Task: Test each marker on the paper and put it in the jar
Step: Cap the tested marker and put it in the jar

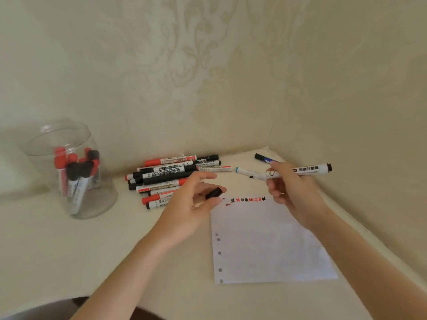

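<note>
The right hand (292, 188) has its fingers curled round a white-barrelled whiteboard marker with black end and bare black tip (298, 171), held nearly level above the top edge of the sheet, tip pointing left. The left hand (195, 199) pinches the small black marker cap (214, 193) between thumb and fingertips, the other fingers spread loosely.

By size: the cream tabletop (115, 250) carries everything. The clear glass jar (69, 169) stands far left, well apart from both hands, with red- and black-capped markers already upright inside. The white hole-punched sheet of paper (268, 243) lies under the right hand, a row of red and black test scribbles (248, 200) along its top. A loose pile of red and black markers (171, 179) lies between jar and paper. A teal-capped marker (243, 171) and a blue marker (264, 157) lie near the corner.

The step appears to be testing the uncapped marker. To do it well, tilt the tip down onto bare paper beside the existing marks, make one short stroke, recap firmly, then carry it to the jar.
</note>
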`<action>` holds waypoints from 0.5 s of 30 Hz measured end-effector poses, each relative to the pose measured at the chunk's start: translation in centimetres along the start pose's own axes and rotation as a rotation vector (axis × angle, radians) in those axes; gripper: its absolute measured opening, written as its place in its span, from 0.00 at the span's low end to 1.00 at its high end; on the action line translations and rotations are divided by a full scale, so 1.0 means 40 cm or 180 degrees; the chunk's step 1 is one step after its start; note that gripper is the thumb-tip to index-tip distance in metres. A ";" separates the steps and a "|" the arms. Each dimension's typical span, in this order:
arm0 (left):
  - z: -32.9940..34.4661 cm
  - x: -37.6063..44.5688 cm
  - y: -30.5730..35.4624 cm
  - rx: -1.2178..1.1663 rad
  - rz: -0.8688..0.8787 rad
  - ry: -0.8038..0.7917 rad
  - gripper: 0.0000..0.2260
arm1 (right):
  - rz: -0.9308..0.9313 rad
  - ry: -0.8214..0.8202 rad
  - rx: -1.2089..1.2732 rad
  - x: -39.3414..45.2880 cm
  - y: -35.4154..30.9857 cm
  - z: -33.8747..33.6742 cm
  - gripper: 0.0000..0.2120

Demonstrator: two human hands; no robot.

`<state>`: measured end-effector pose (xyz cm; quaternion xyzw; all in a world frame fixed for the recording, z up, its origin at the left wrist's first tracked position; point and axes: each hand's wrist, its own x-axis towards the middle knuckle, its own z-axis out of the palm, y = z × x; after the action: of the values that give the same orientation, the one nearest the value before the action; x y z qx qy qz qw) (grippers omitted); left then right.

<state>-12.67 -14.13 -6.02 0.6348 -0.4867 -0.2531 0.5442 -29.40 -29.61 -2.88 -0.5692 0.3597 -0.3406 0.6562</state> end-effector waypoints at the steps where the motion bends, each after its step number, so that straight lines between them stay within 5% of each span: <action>1: -0.009 -0.007 0.012 -0.0041 0.0043 0.0082 0.12 | 0.0066 -0.0147 0.0091 -0.024 -0.007 0.030 0.11; 15: -0.140 -0.129 0.040 0.0130 0.0414 0.0423 0.09 | 0.0071 -0.0534 0.0116 -0.158 -0.022 0.265 0.18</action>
<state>-10.50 -6.93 -4.04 0.6282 -0.4948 -0.1646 0.5774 -23.53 -18.99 -0.49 -0.5797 0.3034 -0.2909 0.6981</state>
